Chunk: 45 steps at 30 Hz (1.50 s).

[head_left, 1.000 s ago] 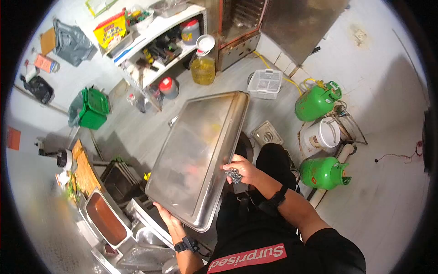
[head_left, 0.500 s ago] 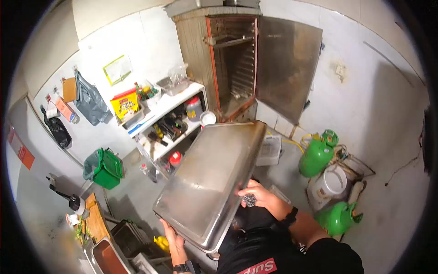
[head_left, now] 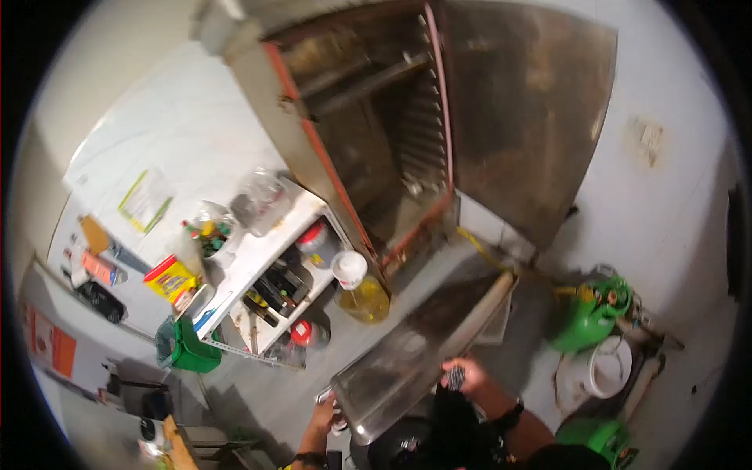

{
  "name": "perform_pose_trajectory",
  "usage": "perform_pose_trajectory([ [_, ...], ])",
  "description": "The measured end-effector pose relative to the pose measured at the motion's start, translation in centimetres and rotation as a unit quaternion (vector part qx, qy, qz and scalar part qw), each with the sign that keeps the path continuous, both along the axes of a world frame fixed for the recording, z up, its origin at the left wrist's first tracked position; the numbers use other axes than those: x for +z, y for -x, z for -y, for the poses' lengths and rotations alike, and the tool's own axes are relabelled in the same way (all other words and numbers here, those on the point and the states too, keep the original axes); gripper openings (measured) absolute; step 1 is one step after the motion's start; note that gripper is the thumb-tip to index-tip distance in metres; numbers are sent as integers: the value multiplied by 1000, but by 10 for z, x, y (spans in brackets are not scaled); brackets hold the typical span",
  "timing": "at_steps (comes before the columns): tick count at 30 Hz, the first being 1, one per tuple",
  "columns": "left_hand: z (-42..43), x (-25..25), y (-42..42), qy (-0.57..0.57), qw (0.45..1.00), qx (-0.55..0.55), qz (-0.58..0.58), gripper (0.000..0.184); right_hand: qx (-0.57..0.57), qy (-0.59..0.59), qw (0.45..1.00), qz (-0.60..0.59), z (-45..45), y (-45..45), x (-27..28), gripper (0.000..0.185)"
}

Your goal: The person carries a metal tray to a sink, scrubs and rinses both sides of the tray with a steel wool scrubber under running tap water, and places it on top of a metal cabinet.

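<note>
A large, deep stainless steel pan (head_left: 399, 360) is held out before me at a slant, its outer side toward the camera. My left hand (head_left: 324, 413) grips its near left end. At its right edge is my right hand (head_left: 468, 376), closed around a steel wool scourer (head_left: 454, 379), with fingers against or very near the pan. Motion blur hides the exact finger contact. Ahead of the pan stands a tall metal cabinet (head_left: 368, 149) with rack rails inside, its door (head_left: 525, 117) swung wide to the right.
To the left, a white shelf unit (head_left: 274, 235) holds tubs, bottles and tools. A lidded container of yellow liquid (head_left: 363, 301) stands on the floor beside it. Green gas cylinders (head_left: 591, 317) and a white bucket (head_left: 609, 366) are at right. A green bin (head_left: 196, 345) sits at left.
The pan has tipped and moved lower and to the right, so less of its broad face shows. Both hands moved with it. My view has come closer to the cabinet.
</note>
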<state>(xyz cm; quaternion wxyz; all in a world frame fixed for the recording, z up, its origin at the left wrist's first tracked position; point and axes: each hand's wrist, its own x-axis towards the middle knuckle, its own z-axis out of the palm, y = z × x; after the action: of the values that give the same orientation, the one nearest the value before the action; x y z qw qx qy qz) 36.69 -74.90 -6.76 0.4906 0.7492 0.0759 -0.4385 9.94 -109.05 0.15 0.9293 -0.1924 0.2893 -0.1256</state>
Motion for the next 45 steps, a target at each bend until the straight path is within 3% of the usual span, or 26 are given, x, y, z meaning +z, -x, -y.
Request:
perform_pose_trajectory([
  [1, 34, 26, -3, -64, 997, 0, 41, 58, 35, 26, 998, -55, 30, -3, -8, 7],
  [3, 70, 28, -26, -33, 991, -81, 106, 57, 16, 64, 996, -65, 77, -19, 6, 10],
  [7, 161, 65, -26, 26, 983, -170, 67, 61, 24, 182, 970, -156, 132, -56, 1, 12],
  [9, 212, 83, -20, 52, 961, -250, 108, 64, 14, 297, 941, -161, 148, -72, 6, 13],
  [10, 238, 89, -16, 76, 943, -292, 141, 67, 90, 377, 903, -187, 160, -73, 9, 17],
  [12, 299, 109, -8, 106, 907, -354, 204, 73, 90, 495, 845, -178, 175, -81, 25, 22],
  [13, 331, 124, -3, 103, 909, -360, 185, 76, 89, 552, 811, -172, 181, -86, 32, 24],
  [14, 358, 126, 5, 136, 898, -367, 204, 82, 187, 526, 785, -269, 189, -91, 38, 27],
  [17, 427, 129, 16, 142, 857, -384, 312, 92, 111, 622, 750, -196, 190, -100, 39, 28],
  [18, 444, 130, 17, 136, 848, -376, 348, 94, 114, 697, 695, -137, 192, -103, 15, 27],
  [21, 489, 202, 36, -58, 875, -351, 329, 98, 137, 713, 651, -223, 193, -107, 43, 25],
  [25, 497, 161, 29, -20, 885, -274, 377, 70, 198, 725, 589, -297, 202, -107, 74, 29],
  [28, 502, 142, 20, 125, 927, -228, 269, 59, 183, 687, 648, -274, 207, -80, 78, 38],
  [30, 512, 127, 16, 202, 908, -223, 291, 50, 152, 605, 726, -288, 212, -39, 72, 47],
  [31, 516, 122, 16, 240, 898, -217, 299, 46, 102, 596, 725, -330, 214, -13, 53, 48],
  [32, 522, 125, 16, 284, 885, -205, 308, 54, 50, 585, 720, -370, 213, 13, 33, 49],
  [33, 529, 128, 16, 275, 894, -209, 286, 54, -62, 532, 740, -407, 206, 35, 31, 46],
  [34, 537, 131, 17, 267, 903, -213, 262, 54, -83, 532, 679, -499, 202, 63, 12, 46],
  [35, 544, 136, 18, 259, 911, -218, 236, 54, -90, 457, 698, -544, 199, 95, -43, 48],
  [36, 549, 149, 22, 229, 922, -219, 220, 54, -75, 357, 760, -539, 193, 98, -32, 50],
  [37, 549, 187, 28, 234, 917, -225, 231, 59, -58, 254, 809, -526, 188, 98, -19, 51],
  [39, 556, 199, 26, 134, 921, -274, 244, 69, -110, 116, 897, -412, 179, 89, -17, 51],
  [41, 552, 213, 23, 115, 914, -305, 242, 84, -72, 67, 935, -340, 176, 91, -50, 38],
  [43, 545, 222, 19, 125, 891, -314, 302, 74, -22, -5, 975, -220, 179, 103, -86, 30],
  [44, 541, 235, 13, 128, 887, -335, 290, 76, -102, -33, 951, -290, 167, 75, -70, 21],
  [45, 536, 250, 8, 132, 882, -357, 277, 78, -81, -13, 951, -298, 165, 66, -58, 21],
])
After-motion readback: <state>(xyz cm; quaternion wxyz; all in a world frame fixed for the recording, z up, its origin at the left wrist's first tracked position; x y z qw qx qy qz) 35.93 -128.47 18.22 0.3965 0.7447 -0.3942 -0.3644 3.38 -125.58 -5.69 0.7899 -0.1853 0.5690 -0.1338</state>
